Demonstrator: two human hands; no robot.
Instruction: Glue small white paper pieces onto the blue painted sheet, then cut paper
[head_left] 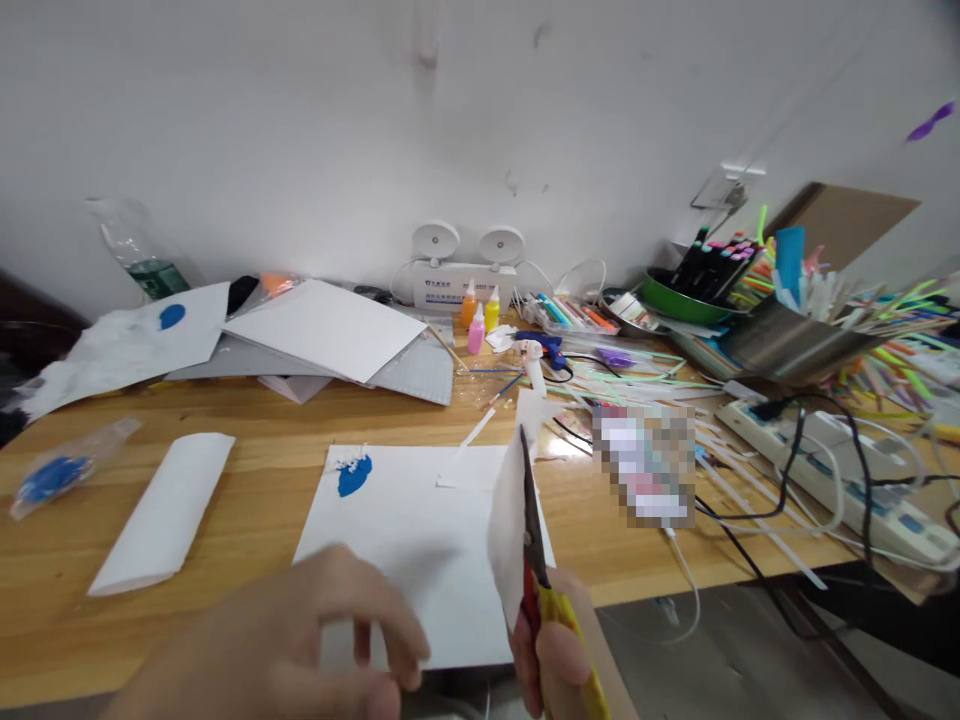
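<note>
You are gripping the scissors (533, 520) in your right hand (559, 650), the fingers wrapping around the yellow and red handles while the dark blades are pointing up and away from you. A piece of white paper (505, 535) is standing up just along the left side of the blades (whether they are biting into it, you cannot tell from here). Your left hand (300, 635) is hovering at the near left, its fingers curving loosely, spread apart and grasping nothing that shows.

Between and beyond your hands, a white sheet (420, 550) is lying flat on the tabletop (262, 480), bearing a blue patch (355, 477) near its far left corner. Narrow paper strips (466, 484) are resting on and past its far edge. To the left, a white paper roll (165, 515) is lying slantwise, and a clear bag with blue material (56, 480) is sitting beside it. Farther back, a glue gun (541, 348) is resting near three small bottles (477, 330), while a power strip (847, 500) is stretching along the right.
</note>
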